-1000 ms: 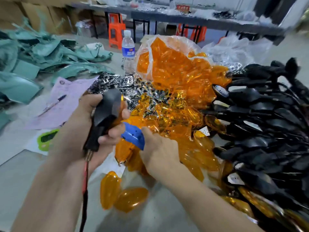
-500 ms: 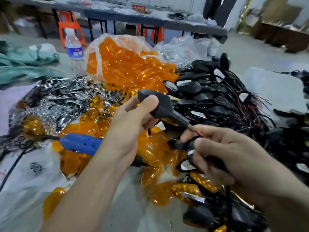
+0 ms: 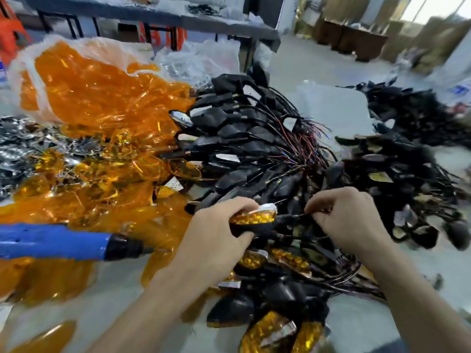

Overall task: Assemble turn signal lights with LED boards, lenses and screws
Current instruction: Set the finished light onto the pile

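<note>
Gripping the lamp (image 3: 254,221) round its housing with left hand (image 3: 216,240), at 6 o'clock of the pile (image 3: 242,149); pinching its wire (image 3: 302,215) with right hand (image 3: 349,222); probably featherweight, stiff, slick-lensed; best held by housing, not wire.

I see one turn signal (image 3: 254,221), black shell, amber lens up, sideways in my left hand (image 3: 214,240), its wire (image 3: 303,214) pinched by my right hand (image 3: 349,220). Loose amber lenses (image 3: 102,98) heaped far left, black housings (image 3: 229,128) centre.
</note>
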{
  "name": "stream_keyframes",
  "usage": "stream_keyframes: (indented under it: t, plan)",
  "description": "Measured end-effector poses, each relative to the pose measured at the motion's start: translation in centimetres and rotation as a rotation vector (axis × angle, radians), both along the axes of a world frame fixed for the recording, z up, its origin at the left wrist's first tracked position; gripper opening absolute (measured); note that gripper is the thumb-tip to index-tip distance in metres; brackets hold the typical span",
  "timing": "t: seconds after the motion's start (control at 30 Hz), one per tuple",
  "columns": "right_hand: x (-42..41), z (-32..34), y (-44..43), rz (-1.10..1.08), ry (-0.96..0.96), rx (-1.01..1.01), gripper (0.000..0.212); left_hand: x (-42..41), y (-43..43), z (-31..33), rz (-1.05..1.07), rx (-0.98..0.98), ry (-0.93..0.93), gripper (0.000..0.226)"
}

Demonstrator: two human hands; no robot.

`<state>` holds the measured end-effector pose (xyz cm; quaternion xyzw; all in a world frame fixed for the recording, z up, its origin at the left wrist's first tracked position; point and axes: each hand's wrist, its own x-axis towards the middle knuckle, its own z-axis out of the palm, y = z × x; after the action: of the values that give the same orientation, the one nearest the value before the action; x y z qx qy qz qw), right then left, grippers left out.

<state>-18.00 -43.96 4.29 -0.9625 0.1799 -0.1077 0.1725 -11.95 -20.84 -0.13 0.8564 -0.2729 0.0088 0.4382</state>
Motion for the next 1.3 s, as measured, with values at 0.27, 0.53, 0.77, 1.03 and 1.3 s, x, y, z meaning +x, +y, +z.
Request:
stream_keyframes:
  t: [0.27, 0.53, 0.77, 1.03, 1.3]
  plan:
    - [0.5, -1.8, 5.0, 0.054, -0.228, -0.035, 0.034, 2.3, 4.9, -0.8, 0.146, -0.025, 0.058, 0.029]
    - [9.4, -0.8, 12.1, 0.347, 0.052, -0.117, 0.064, 4.7, 12.9, -0.5, 0.456, 0.108, 0.051, 0.023]
    - [13.2, 1.0, 10.5, 0.355, 0.298, -0.336, 0.052, 6.0, 15.3, -0.9, 0.486, 0.027, 0.137, 0.027]
    - [13.7, 3.2, 14.6, 0.47, -0.194, 0.119, 0.025, 7.3, 12.9, -0.4, 0.326, -0.036, 0.173, 0.049]
    - [14.5, 0.7, 10.7, 0.482, 0.43, -0.338, 0.062, 8.0, 11.2, -1.1, 0.239, 0.0, 0.175, 0.051]
